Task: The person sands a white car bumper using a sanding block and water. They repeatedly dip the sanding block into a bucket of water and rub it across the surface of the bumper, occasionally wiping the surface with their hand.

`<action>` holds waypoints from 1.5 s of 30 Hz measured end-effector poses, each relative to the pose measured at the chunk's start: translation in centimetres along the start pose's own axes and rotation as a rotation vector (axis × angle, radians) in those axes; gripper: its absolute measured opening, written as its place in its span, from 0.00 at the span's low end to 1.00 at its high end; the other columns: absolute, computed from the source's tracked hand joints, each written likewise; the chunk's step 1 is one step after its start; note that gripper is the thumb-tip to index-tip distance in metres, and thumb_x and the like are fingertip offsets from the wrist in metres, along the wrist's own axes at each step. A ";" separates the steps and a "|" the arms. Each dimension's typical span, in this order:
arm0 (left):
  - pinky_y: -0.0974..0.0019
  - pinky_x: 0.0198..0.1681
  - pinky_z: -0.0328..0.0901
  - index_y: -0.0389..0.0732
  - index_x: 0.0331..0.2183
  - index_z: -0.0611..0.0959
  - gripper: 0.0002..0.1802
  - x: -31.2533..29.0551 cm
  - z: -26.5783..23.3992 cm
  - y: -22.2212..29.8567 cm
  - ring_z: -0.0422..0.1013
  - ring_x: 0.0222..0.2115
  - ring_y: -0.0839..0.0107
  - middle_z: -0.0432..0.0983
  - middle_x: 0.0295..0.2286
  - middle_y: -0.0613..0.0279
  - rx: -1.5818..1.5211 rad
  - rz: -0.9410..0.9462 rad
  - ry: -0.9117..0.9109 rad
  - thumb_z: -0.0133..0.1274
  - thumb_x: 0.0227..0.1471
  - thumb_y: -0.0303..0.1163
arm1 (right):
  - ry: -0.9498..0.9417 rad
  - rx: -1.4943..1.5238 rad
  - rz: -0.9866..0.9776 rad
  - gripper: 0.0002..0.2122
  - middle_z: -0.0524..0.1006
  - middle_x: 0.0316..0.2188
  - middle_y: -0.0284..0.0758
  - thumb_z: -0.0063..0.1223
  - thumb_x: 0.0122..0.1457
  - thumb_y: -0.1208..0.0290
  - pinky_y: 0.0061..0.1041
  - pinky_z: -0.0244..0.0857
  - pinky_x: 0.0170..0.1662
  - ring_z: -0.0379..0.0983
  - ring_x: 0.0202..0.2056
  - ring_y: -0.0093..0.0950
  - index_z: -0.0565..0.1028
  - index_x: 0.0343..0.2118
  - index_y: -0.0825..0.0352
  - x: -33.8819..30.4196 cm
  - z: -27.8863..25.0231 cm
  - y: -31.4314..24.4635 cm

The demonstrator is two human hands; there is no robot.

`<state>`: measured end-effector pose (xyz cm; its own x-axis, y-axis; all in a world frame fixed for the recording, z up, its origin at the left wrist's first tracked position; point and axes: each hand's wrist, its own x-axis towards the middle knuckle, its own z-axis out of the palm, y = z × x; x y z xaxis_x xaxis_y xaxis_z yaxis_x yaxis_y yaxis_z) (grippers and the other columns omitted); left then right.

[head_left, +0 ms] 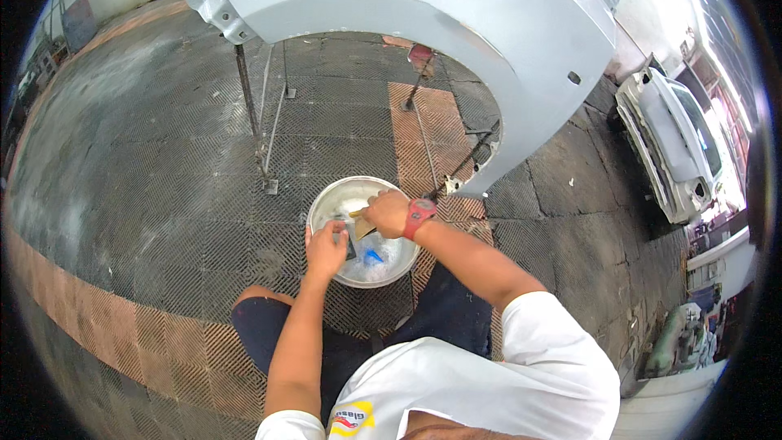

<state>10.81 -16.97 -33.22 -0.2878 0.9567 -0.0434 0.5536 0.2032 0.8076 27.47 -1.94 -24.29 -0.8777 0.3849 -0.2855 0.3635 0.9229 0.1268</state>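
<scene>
1. Centre frame, the right hand pinches a tan sheet over the pale basin, probably so drips fall back in.
2. The left hand curls beside a dark flat piece; whether it grips, I can't tell.
3. Inside the basin: whitish froth, a blue piece.
4. Up top, a grey fender sits raised, likely for access.

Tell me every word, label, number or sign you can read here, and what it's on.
White T-shirt: a yellow logo with dark lettering and some red; I don't copy brand wording.
Red wristwatch: dial too small to read.
Basin: no lettering that I can see.
</scene>
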 end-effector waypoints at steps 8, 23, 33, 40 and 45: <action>0.52 0.67 0.65 0.32 0.66 0.74 0.37 6.6 -16.6 3.7 0.72 0.63 0.54 0.76 0.62 0.42 -0.393 0.010 0.171 0.59 0.68 0.49 | 0.506 -0.015 0.070 0.17 0.81 0.53 0.39 0.66 0.54 0.77 0.44 0.73 0.58 0.80 0.52 0.44 0.83 0.49 0.61 -11.9 -24.6 2.0; 0.41 0.72 0.57 0.35 0.70 0.64 0.46 16.4 -32.9 20.2 0.59 0.70 0.50 0.65 0.68 0.50 -1.228 0.361 0.279 0.60 0.67 0.55 | 1.109 -0.541 0.004 0.26 0.75 0.66 0.28 0.67 0.63 0.65 0.43 0.72 0.62 0.75 0.60 0.39 0.77 0.65 0.39 -6.6 -34.0 12.1; 0.52 0.60 0.66 0.37 0.62 0.75 0.37 17.5 -31.8 20.1 0.72 0.57 0.63 0.78 0.56 0.61 -1.240 0.350 0.340 0.64 0.65 0.54 | 1.056 -0.628 -0.100 0.25 0.73 0.67 0.29 0.62 0.65 0.64 0.39 0.71 0.61 0.75 0.61 0.36 0.77 0.66 0.38 -5.8 -35.5 11.7; 0.50 0.62 0.65 0.37 0.63 0.75 0.37 16.8 -32.4 20.0 0.73 0.58 0.62 0.78 0.56 0.59 -1.206 0.326 0.369 0.62 0.66 0.54 | 0.946 -0.649 -0.032 0.27 0.74 0.66 0.39 0.56 0.67 0.69 0.44 0.69 0.61 0.74 0.61 0.42 0.73 0.69 0.49 -4.4 -38.0 7.0; 0.51 0.65 0.64 0.35 0.67 0.71 0.41 17.1 -31.8 20.1 0.70 0.62 0.59 0.74 0.61 0.56 -1.178 0.323 0.334 0.61 0.67 0.56 | 0.929 -0.736 -0.059 0.29 0.74 0.67 0.31 0.60 0.66 0.67 0.39 0.71 0.59 0.75 0.61 0.34 0.72 0.70 0.41 -9.1 -33.0 12.5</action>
<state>-7.83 -3.17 0.95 -0.5475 0.7941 0.2638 -0.3446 -0.5012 0.7937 29.75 5.87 11.25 -0.8879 -0.0910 0.4510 0.3144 0.5956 0.7392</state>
